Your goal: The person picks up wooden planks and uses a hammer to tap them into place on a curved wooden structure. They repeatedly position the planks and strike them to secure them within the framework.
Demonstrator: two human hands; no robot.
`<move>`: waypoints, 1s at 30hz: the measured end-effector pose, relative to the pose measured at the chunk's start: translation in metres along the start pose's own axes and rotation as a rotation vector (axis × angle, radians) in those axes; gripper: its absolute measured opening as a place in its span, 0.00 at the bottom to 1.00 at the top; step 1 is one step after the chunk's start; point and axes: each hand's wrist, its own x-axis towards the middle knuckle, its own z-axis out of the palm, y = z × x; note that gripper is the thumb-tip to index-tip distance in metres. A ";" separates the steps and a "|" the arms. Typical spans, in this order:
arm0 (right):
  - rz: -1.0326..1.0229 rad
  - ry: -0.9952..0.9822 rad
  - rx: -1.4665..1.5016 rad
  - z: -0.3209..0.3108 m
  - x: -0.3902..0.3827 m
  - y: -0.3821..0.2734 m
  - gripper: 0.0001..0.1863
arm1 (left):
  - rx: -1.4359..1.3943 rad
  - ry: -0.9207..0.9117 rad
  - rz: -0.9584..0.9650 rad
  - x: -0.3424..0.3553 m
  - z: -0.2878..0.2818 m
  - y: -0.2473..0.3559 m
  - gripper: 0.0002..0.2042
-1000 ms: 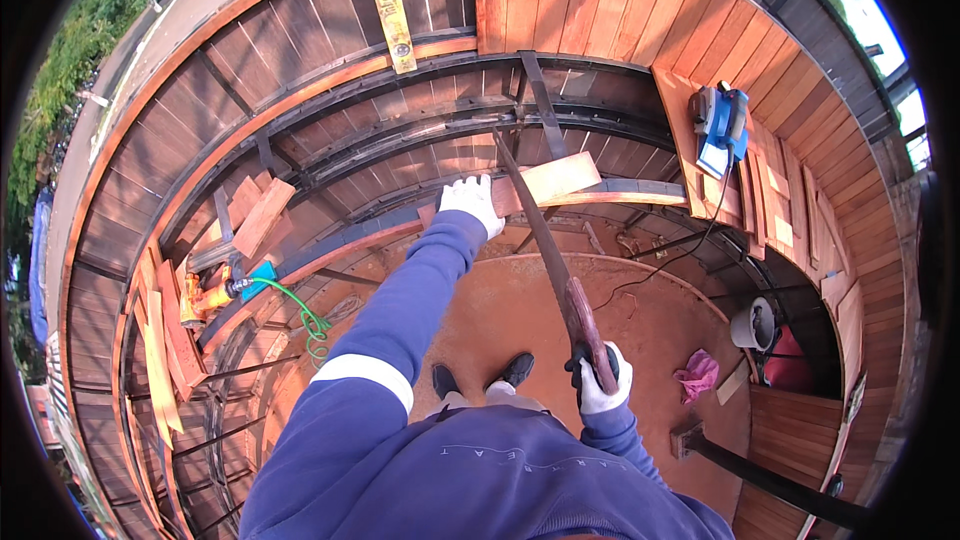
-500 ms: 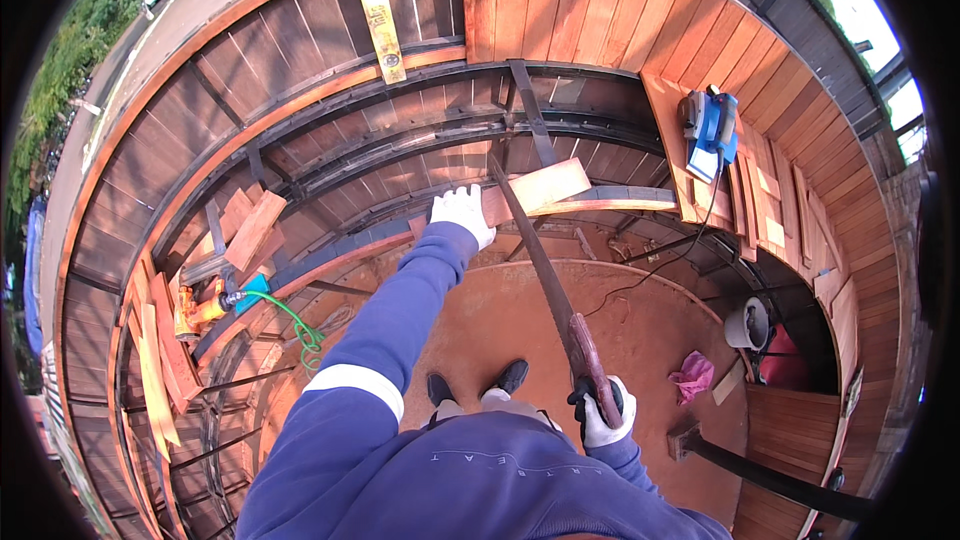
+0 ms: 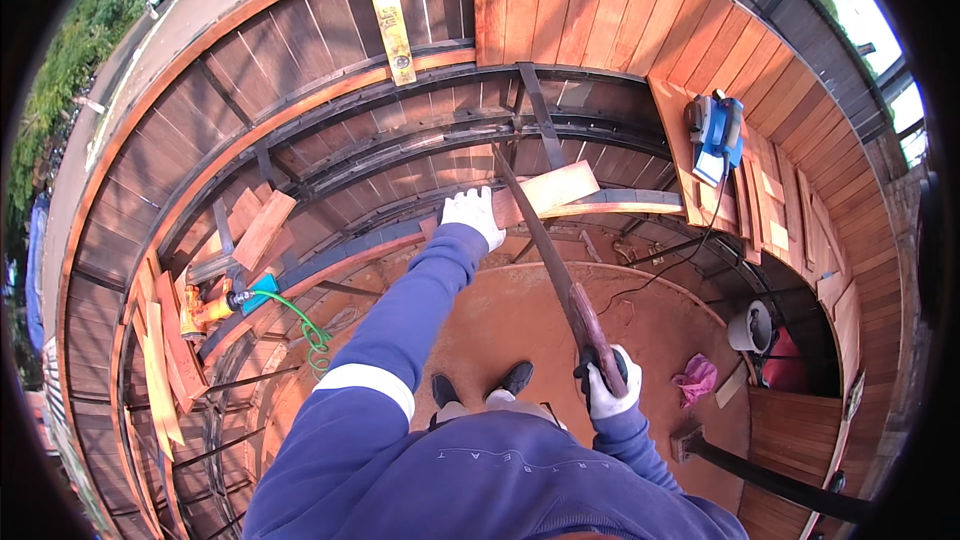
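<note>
A reddish wooden board [image 3: 553, 190] lies across the curved timber rail in front of me. My left hand [image 3: 474, 216], in a white glove, presses on its left part, with the fingers over the far edge. My right hand [image 3: 612, 386], in a white and dark glove, is closed around the handle of a handsaw [image 3: 541, 238]. The long blade points away from me and crosses the board just right of my left hand. How deep the teeth sit in the wood cannot be made out.
A yellow spirit level [image 3: 386, 15] leans over the outer bench frame. At left are an orange-yellow power tool [image 3: 205, 310] with a green hose [image 3: 304, 328] and board offcuts [image 3: 264, 229]. A blue power sander [image 3: 714, 134] rests right, above a bucket [image 3: 748, 326] and pink cloth [image 3: 695, 380].
My right hand has pushed the handsaw forward, away from me, along the cut line. The left hand stays on the board. The whole view has shifted slightly.
</note>
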 end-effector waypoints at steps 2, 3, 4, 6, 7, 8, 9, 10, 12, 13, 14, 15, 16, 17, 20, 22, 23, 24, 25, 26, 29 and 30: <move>0.057 -0.028 0.081 0.032 0.068 -0.008 0.03 | -0.022 0.021 0.012 0.005 -0.008 0.004 0.38; -0.004 -0.003 0.088 0.049 0.099 -0.005 0.05 | -0.041 0.010 0.026 0.004 -0.014 0.009 0.37; -0.161 0.032 0.092 0.059 0.118 0.010 0.06 | -0.026 0.006 0.047 0.000 -0.014 0.016 0.37; 0.008 -0.009 0.054 0.055 0.096 -0.003 0.05 | 0.029 0.001 0.048 -0.002 -0.017 0.005 0.37; -0.006 -0.033 0.051 0.044 0.074 0.005 0.03 | 0.011 -0.016 0.037 -0.003 -0.018 0.003 0.37; 0.025 -0.011 0.084 0.032 0.049 0.007 0.02 | -0.002 -0.011 0.027 -0.002 -0.016 0.001 0.37; 0.109 0.034 0.141 0.022 0.022 0.006 0.04 | -0.010 -0.007 0.014 -0.001 -0.012 -0.001 0.37; 0.064 0.028 0.102 0.010 0.001 0.003 0.07 | -0.018 -0.004 -0.001 0.001 -0.010 -0.003 0.37; -0.010 0.017 -0.057 0.006 -0.009 0.006 0.07 | -0.031 -0.022 0.015 0.002 -0.014 0.001 0.36; 0.020 0.012 0.001 0.016 0.012 0.003 0.06 | -0.037 -0.024 0.022 0.002 -0.014 0.000 0.36; 0.047 0.016 0.058 0.030 0.042 0.002 0.04 | -0.043 -0.019 0.036 0.001 -0.016 0.002 0.36; -0.022 0.025 0.046 0.046 0.079 0.004 0.04 | -0.029 0.007 0.037 -0.001 -0.019 0.008 0.36; -0.084 0.031 0.032 0.058 0.107 0.003 0.04 | -0.030 0.024 0.043 -0.001 -0.020 0.012 0.36; -0.075 0.020 0.011 0.059 0.119 -0.008 0.04 | -0.039 0.039 0.034 0.000 -0.019 0.012 0.36; 0.006 -0.013 0.049 0.044 0.073 -0.011 0.03 | -0.011 0.023 0.006 0.001 -0.009 0.000 0.38; 0.045 0.030 0.036 0.013 0.002 0.012 0.06 | -0.034 -0.057 0.004 -0.001 -0.021 0.004 0.40; 0.021 0.025 0.002 -0.002 -0.026 0.008 0.06 | -0.033 -0.036 -0.006 -0.001 -0.014 0.001 0.39; 0.093 0.037 -0.006 -0.009 -0.041 0.005 0.07 | -0.029 0.000 -0.013 0.002 -0.010 0.002 0.38; 0.056 0.026 0.000 -0.005 -0.035 0.004 0.07 | -0.005 0.029 -0.003 0.000 -0.009 0.004 0.37; 0.019 0.014 0.004 -0.001 -0.015 0.005 0.06 | -0.002 0.030 0.000 0.000 -0.010 0.004 0.37; -0.075 0.032 0.082 0.047 0.082 0.000 0.03 | 0.012 0.014 0.018 0.001 -0.018 0.012 0.39; -0.082 0.037 0.086 0.059 0.104 -0.002 0.04 | 0.004 -0.006 0.014 0.001 -0.022 0.016 0.40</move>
